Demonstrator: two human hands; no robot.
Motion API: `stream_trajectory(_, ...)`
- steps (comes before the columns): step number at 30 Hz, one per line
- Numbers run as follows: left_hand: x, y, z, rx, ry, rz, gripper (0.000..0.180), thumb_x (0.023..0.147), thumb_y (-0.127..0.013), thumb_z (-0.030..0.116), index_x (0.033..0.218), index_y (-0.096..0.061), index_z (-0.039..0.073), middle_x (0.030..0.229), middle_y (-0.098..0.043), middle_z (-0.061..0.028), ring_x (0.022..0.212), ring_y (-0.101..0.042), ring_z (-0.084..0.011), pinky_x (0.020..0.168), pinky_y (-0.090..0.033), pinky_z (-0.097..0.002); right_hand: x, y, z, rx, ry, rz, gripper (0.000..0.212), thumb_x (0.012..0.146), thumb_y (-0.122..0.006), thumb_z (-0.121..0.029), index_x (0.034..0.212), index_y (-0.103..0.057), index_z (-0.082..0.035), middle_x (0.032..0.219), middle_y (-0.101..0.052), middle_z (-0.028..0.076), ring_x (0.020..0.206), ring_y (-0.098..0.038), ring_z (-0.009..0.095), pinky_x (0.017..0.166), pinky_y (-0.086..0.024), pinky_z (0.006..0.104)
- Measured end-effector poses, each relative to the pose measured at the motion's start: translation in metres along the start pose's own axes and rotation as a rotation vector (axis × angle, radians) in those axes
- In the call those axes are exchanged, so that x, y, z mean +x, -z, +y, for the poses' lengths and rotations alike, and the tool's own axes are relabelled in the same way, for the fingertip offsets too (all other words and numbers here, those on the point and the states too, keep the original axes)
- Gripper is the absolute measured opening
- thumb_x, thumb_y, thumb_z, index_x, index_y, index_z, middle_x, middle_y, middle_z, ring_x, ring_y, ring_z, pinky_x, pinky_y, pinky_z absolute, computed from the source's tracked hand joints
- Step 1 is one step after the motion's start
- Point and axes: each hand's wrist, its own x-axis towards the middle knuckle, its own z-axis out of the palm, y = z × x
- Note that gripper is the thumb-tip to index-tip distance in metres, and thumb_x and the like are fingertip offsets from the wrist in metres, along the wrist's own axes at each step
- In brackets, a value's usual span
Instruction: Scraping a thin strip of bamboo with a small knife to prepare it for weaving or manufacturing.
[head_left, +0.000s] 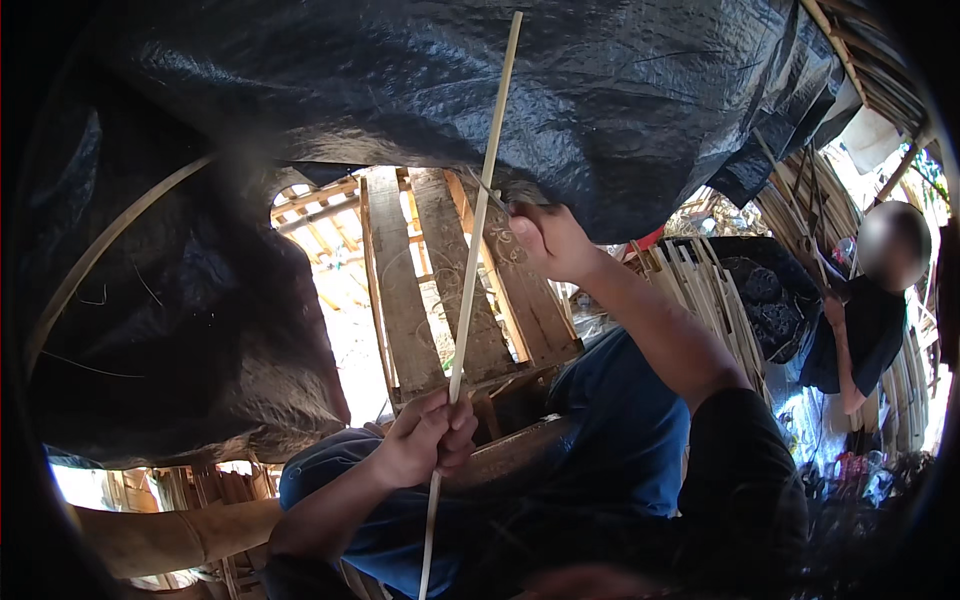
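A long, thin, pale strip that looks like split bamboo [469, 300] runs slanting from the top middle down past my lap. My left hand [430, 440] is wrapped round its lower part. Higher up, my right hand [550, 242] is closed on a small knife [496, 198], whose handle is mostly hidden in the fist. The narrow blade points up and left and crosses the strip; whether it bites into the strip I cannot tell.
Beyond the strip stands a slatted wooden bench [437, 230] with curly shavings on it. Dark plastic sheeting [620, 90] hangs ahead and at the left. Bundled bamboo strips [715, 300] lie to the right, where another person [865, 310] sits. A thick bamboo pole [180, 535] is at lower left.
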Motion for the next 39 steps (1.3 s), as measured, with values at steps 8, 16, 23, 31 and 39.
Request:
stream_trajectory(8, 0.002, -0.013, 0.001, 0.071, -0.092, -0.030, 0.027, 0.101, -0.039, 0.037, 0.089, -0.038, 0.012, 0.065, -0.028, 0.0021, 0.047, -0.023, -0.0065, 0.040, -0.019, -0.0239, -0.017, 0.020, 0.076, -0.283, -0.731, -0.361, 0.059, 0.100, -0.036, -0.047, 0.080, -0.060, 0.003, 0.078, -0.062, 0.027, 0.081, -0.059, 0.047, 0.071, -0.046, 0.0518)
stream_trajectory(16, 0.007, -0.007, 0.000, 0.089, -0.099, 0.011, 0.024, 0.103, -0.033, 0.029, 0.106, -0.044, 0.009, 0.064, -0.029, 0.0024, 0.047, -0.025, -0.0067, 0.042, -0.023, -0.0233, -0.027, 0.012, 0.080, 0.141, -0.972, -0.003, 0.062, 0.098, -0.039, -0.054, 0.074, -0.055, 0.000, 0.057, -0.050, 0.014, 0.052, -0.054, 0.026, 0.053, -0.043, 0.0409)
stream_trajectory(23, 0.010, -0.005, -0.009, 0.108, -0.120, 0.034, 0.025, 0.104, -0.030, 0.024, 0.122, -0.042, 0.010, 0.063, -0.031, 0.0021, 0.047, -0.028, -0.0068, 0.041, -0.029, -0.0223, 0.023, 0.025, -0.002, 0.906, -1.185, 0.262, 0.038, 0.094, -0.059, -0.042, 0.083, -0.055, -0.006, 0.056, -0.032, -0.007, 0.045, -0.030, 0.003, 0.041, -0.025, 0.0213)
stream_trajectory(31, 0.025, 0.009, -0.010, 0.394, -0.197, 0.065, 0.033, 0.102, -0.033, 0.032, 0.104, -0.051, 0.004, 0.069, -0.049, -0.0026, 0.052, -0.047, -0.0096, 0.048, -0.040, -0.0208, 0.026, 0.016, -0.021, 1.013, -1.166, 0.177, 0.025, 0.093, -0.062, -0.028, 0.087, -0.061, -0.004, 0.056, -0.036, -0.009, 0.045, -0.033, 0.002, 0.041, -0.025, 0.0211)
stream_trajectory(39, 0.054, 0.016, 0.029, 0.290, -0.314, 0.481, 0.034, 0.102, -0.039, 0.037, 0.092, -0.052, 0.007, 0.065, -0.048, 0.0005, 0.047, -0.043, -0.0069, 0.042, -0.034, -0.0216, 0.015, -0.013, -0.102, 0.423, -0.691, -0.357, 0.039, 0.093, -0.058, -0.037, 0.075, -0.056, -0.002, 0.054, -0.047, 0.012, 0.049, -0.049, 0.022, 0.050, -0.039, 0.0363)
